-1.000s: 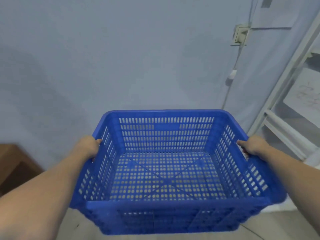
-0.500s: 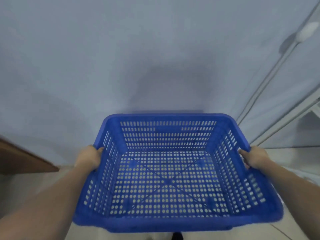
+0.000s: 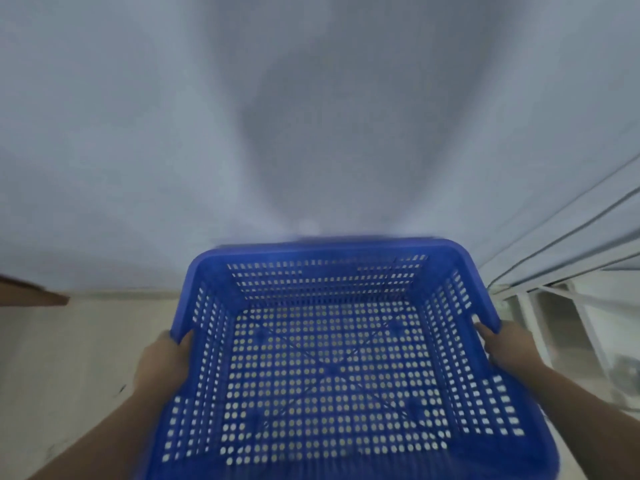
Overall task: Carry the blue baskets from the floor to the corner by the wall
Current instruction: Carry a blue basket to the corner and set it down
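Seemingly plastic, perforated rectangular basket [image 3: 332,368], hand-held.

- A pale blue-grey wall [image 3: 138,133] fills the upper view, with a soft dark shadow [image 3: 311,116] at its centre.
- A light beige floor [image 3: 69,358] meets the wall's base at the left.
- The corner of a brown wooden piece of furniture [image 3: 31,296] juts in at the left edge.
- A white metal frame [image 3: 588,323] stands at the right, and thin cables [image 3: 571,233] slant above it.
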The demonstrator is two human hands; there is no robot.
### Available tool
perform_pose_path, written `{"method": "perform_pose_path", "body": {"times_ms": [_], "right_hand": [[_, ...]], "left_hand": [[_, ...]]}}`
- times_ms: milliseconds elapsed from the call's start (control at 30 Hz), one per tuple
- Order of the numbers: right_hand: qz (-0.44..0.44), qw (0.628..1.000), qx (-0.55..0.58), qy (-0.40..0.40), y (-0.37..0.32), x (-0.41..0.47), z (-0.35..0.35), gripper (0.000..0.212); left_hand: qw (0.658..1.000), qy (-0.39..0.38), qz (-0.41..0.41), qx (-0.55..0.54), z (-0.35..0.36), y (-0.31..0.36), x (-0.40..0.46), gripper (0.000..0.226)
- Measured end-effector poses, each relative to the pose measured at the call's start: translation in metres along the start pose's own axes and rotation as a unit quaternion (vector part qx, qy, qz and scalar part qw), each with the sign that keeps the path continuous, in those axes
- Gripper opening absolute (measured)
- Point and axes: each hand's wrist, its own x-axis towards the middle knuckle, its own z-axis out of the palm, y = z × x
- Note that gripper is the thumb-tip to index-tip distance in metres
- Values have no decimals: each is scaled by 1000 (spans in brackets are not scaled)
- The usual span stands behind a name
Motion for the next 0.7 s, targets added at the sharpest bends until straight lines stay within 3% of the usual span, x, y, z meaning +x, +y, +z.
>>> {"method": "perform_pose_path", "body": {"times_ms": [300, 700], "right_hand": [[6, 999, 45, 7, 26, 100, 156, 47], [7, 995, 86, 39, 40, 150, 233, 47]], "left_hand": [[1000, 2, 14, -14, 138, -28, 113, 46], [999, 23, 10, -49, 212, -38, 155, 45]]}}
